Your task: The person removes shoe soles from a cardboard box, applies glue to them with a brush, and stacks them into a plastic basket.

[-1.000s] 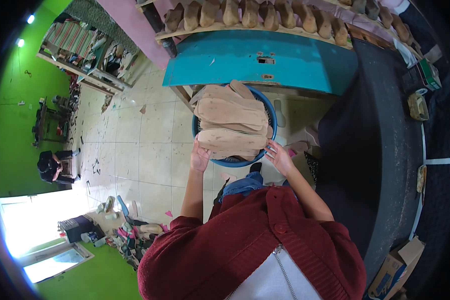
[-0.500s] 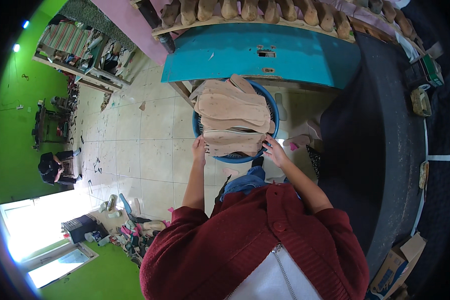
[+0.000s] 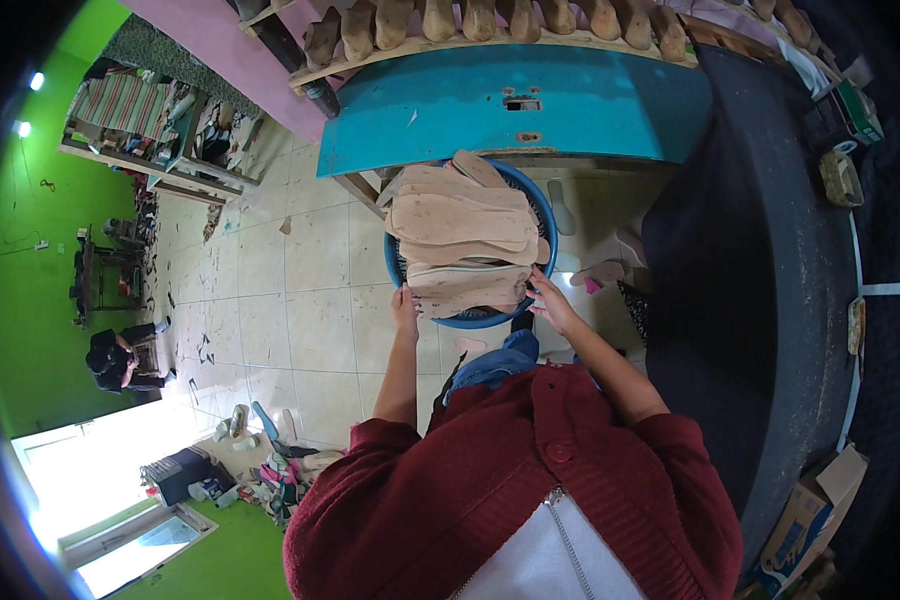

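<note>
Tan shoe insoles (image 3: 460,217) lie in several overlapping layers across a round blue basket (image 3: 550,222), covering most of its opening. Nearest me is a bundle of the same flat insoles (image 3: 470,288), lying crosswise at the basket's near side. My left hand (image 3: 405,308) pinches the bundle's left end. At its right end my right hand (image 3: 550,302) is closed on the edge, thumb and fingers bent round it. What lies under the insoles is mostly hidden.
Beyond the basket stands a turquoise table (image 3: 470,105), below a shelf of wooden shoe lasts (image 3: 440,20). A dark-covered surface (image 3: 715,290) runs along my right. Loose soles (image 3: 562,208) and scraps lie on the tiled floor. A person (image 3: 120,358) sits far left.
The view has turned slightly, shifting the room in the picture. My hands keep hold of the near insoles, which show almost no movement.
</note>
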The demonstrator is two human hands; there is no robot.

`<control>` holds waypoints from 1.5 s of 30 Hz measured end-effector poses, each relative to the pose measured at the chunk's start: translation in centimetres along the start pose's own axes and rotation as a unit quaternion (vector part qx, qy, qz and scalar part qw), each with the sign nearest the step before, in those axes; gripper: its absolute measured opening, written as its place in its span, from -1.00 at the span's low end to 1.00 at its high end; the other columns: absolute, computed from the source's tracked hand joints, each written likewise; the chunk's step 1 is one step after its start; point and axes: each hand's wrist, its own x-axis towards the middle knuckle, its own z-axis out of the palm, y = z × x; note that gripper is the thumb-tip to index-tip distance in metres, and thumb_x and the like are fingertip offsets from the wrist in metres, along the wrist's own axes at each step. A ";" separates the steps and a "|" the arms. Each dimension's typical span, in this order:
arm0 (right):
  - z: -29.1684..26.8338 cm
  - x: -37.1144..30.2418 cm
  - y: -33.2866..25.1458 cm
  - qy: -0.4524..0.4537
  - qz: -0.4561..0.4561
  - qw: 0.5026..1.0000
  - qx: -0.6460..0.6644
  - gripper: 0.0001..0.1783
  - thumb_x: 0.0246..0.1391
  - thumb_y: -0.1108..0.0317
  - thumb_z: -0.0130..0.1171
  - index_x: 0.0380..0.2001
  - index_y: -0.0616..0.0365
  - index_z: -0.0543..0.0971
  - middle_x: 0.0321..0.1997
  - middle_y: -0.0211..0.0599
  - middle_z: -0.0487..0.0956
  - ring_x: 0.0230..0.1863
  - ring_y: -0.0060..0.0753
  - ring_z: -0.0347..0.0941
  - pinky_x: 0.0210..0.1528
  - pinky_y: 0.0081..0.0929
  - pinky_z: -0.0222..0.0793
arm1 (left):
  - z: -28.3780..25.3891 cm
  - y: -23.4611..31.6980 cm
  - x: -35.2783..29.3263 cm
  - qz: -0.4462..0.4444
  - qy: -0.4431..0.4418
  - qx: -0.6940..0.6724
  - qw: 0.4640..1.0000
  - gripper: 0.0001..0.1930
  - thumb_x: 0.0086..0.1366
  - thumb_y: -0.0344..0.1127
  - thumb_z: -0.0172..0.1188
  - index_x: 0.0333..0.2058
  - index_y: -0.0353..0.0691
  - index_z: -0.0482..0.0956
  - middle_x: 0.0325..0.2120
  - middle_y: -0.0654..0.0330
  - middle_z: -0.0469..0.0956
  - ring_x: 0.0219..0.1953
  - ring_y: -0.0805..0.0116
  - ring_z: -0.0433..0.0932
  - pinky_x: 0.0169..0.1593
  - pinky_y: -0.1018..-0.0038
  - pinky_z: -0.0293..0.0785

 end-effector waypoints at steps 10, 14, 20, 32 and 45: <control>1.4 0.0 -1.3 0.021 0.015 0.997 -0.072 -0.35 0.04 0.04 -0.19 0.18 -0.15 -0.07 0.17 -0.50 0.08 0.04 -0.41 0.12 -0.07 -0.40 0.08 | 0.1 -0.9 1.9 -0.013 0.046 0.088 0.995 -0.69 0.18 -0.16 -0.06 -0.28 -0.31 0.43 -0.49 0.25 0.43 -0.50 0.50 0.35 -0.48 0.57 0.29; 0.9 -0.2 -1.2 0.013 0.008 0.998 -0.064 -0.33 0.04 0.05 -0.19 0.19 -0.11 -0.11 0.17 -0.47 0.09 0.03 -0.41 0.12 -0.06 -0.39 0.08 | 0.7 -0.7 1.8 -0.010 0.042 0.078 0.996 -0.69 0.18 -0.16 -0.05 -0.27 -0.32 0.42 -0.50 0.25 0.43 -0.51 0.49 0.35 -0.48 0.56 0.29; 0.9 -0.3 -0.4 0.013 0.011 1.000 -0.022 -0.30 0.04 0.10 -0.15 0.19 -0.04 -0.14 0.19 -0.44 0.06 0.05 -0.39 0.12 -0.01 -0.34 0.06 | -0.7 -3.3 3.4 0.033 0.074 0.085 0.993 -0.66 0.16 -0.12 -0.02 -0.28 -0.33 0.40 -0.39 0.15 0.39 -0.36 0.40 0.35 -0.31 0.48 0.31; -1.4 -1.8 -0.1 0.073 0.002 0.997 0.012 -0.38 0.05 0.12 -0.18 0.16 0.02 -0.02 0.17 -0.32 0.12 0.06 -0.36 0.17 0.00 -0.37 0.11 | 6.3 4.9 -5.1 0.070 0.255 0.174 0.949 -0.55 0.10 -0.14 -0.02 -0.04 -0.11 0.16 -0.12 0.18 0.17 -0.03 0.18 0.07 -0.01 0.16 -0.10; -10.8 -13.8 -4.4 0.341 -0.340 0.875 -0.054 -0.60 0.01 0.32 -0.04 -0.03 0.12 0.30 -0.04 -0.23 0.25 -0.04 -0.44 0.22 -0.05 -0.58 0.17 | 22.2 16.3 -12.6 0.246 0.097 0.068 0.962 -0.38 0.06 -0.17 0.03 0.07 -0.13 -0.01 0.08 0.07 -0.09 0.12 0.08 -0.10 0.08 0.15 -0.20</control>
